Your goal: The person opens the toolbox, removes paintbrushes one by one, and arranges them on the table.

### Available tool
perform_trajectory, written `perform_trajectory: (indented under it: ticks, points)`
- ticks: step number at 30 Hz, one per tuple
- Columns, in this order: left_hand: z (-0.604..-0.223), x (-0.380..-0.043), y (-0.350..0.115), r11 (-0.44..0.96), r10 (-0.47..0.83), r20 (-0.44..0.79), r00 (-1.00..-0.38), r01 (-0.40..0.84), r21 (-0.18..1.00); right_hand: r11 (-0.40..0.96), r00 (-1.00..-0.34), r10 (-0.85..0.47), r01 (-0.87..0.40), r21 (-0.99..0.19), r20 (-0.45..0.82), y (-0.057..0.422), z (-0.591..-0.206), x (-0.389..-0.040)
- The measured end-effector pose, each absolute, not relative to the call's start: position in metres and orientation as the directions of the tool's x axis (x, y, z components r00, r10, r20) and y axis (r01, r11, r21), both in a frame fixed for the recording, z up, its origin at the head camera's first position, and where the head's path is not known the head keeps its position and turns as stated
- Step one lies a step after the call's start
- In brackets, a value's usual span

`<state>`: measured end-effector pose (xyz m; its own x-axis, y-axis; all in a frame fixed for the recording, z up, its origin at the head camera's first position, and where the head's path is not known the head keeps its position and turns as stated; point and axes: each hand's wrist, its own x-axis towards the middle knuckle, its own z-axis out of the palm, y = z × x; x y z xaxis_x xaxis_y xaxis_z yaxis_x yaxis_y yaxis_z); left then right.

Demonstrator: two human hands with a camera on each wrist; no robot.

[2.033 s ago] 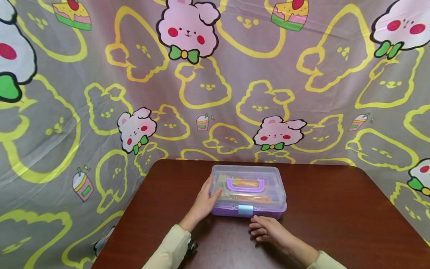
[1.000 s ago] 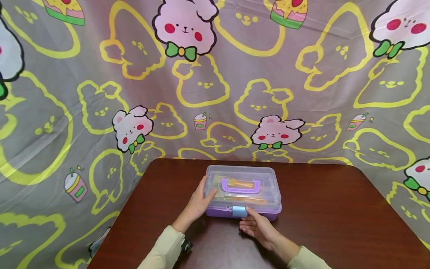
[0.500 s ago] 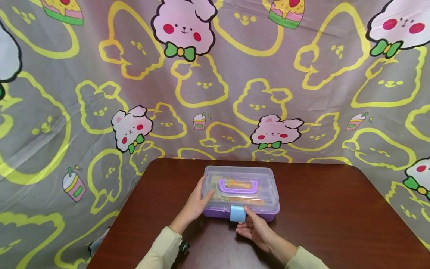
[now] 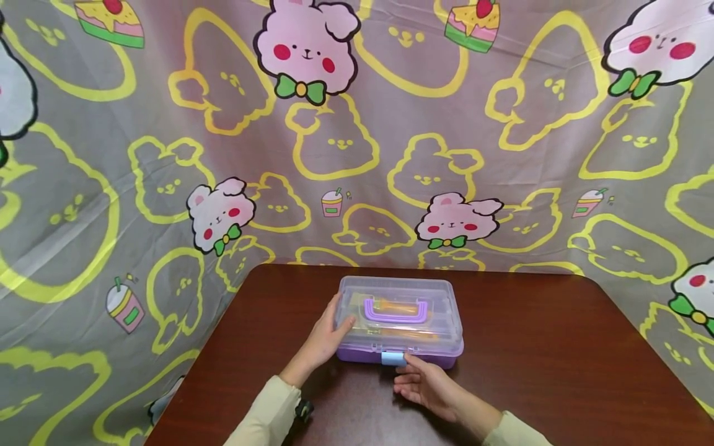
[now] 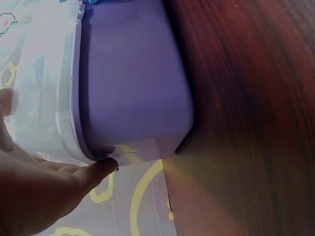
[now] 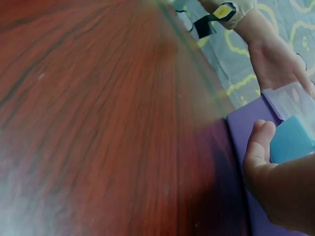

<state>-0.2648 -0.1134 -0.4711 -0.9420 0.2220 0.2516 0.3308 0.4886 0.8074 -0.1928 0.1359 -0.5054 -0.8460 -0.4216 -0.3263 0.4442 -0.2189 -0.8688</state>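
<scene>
A purple storage box point(image 4: 357, 355) with a clear lid point(image 4: 440, 303) and a purple carry handle point(image 4: 395, 317) sits on the table. My left hand point(image 4: 323, 337) lies at its left end, thumb on the lid and straight fingers along the side; in the left wrist view a fingertip point(image 5: 106, 167) meets the lid's rim. At the front, my right hand point(image 4: 432, 387) has its thumb and forefinger at the right edge of the light-blue latch point(image 4: 393, 358), which stands out from the box in the right wrist view. Orange-handled brushes point(image 4: 396, 306) show through the lid.
The dark red-brown table point(image 4: 546, 347) spreads out on both sides of the box. A patterned cloth point(image 4: 346, 148) hangs behind and to the left. A dark strap with a yellow-faced piece point(image 6: 222, 12) is on the left wrist.
My right hand has reached the latch from below its right side and pulled it outward; its top edge now sits lower, below the lid's rim. The left hand stays at the box's left end.
</scene>
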Motion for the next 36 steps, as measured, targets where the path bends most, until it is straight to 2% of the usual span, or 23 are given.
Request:
perform_trajectory:
  ticks: [8, 13, 16, 19, 21, 24, 28, 32, 34, 36]
  points:
    - [-0.473, -0.265, -0.116, 0.485, 0.216, 0.282, -0.935, 0.353, 0.8, -0.135, -0.869, -0.435, 0.322, -0.937, -0.236, 0.14, -0.51, -0.194]
    - [-0.472, -0.264, -0.115, 0.485, 0.21, 0.28, -0.937, 0.349, 0.802, -0.075, -0.883, -0.409, 0.286, -0.955, -0.232, 0.142, -0.511, -0.195]
    - [-0.472, -0.264, -0.115, 0.481, 0.213, 0.283, -0.935, 0.352, 0.803, 0.0, -0.903, -0.381, 0.215, -0.977, -0.199, 0.147, -0.508, -0.191]
    - [-0.473, -0.264, -0.115, 0.479, 0.214, 0.276, -0.937, 0.347, 0.806, 0.141, -0.925, -0.357, 0.085, -0.986, -0.131, 0.16, -0.502, -0.184]
    - [-0.473, -0.264, -0.115, 0.476, 0.218, 0.278, -0.936, 0.35, 0.807, 0.269, -0.937, -0.341, -0.018, -0.963, -0.078, 0.173, -0.496, -0.179]
    - [-0.474, -0.263, -0.114, 0.475, 0.217, 0.271, -0.938, 0.344, 0.81, 0.479, -0.964, -0.264, -0.148, -0.865, 0.019, 0.195, -0.487, -0.174]
    - [-0.475, -0.263, -0.114, 0.481, 0.218, 0.263, -0.94, 0.338, 0.809, 0.692, -0.964, -0.08, -0.237, -0.682, 0.254, 0.222, -0.477, -0.174]
    - [-0.478, -0.264, -0.115, 0.483, 0.209, 0.263, -0.942, 0.333, 0.81, 0.758, -0.874, 0.06, -0.274, -0.592, 0.482, 0.239, -0.472, -0.184]
    - [-0.48, -0.266, -0.116, 0.482, 0.208, 0.273, -0.939, 0.342, 0.807, 0.754, -0.849, 0.067, -0.301, -0.584, 0.524, 0.242, -0.473, -0.191]
    - [-0.481, -0.266, -0.116, 0.475, 0.206, 0.279, -0.938, 0.345, 0.81, 0.728, -0.855, 0.041, -0.328, -0.601, 0.517, 0.241, -0.477, -0.196]
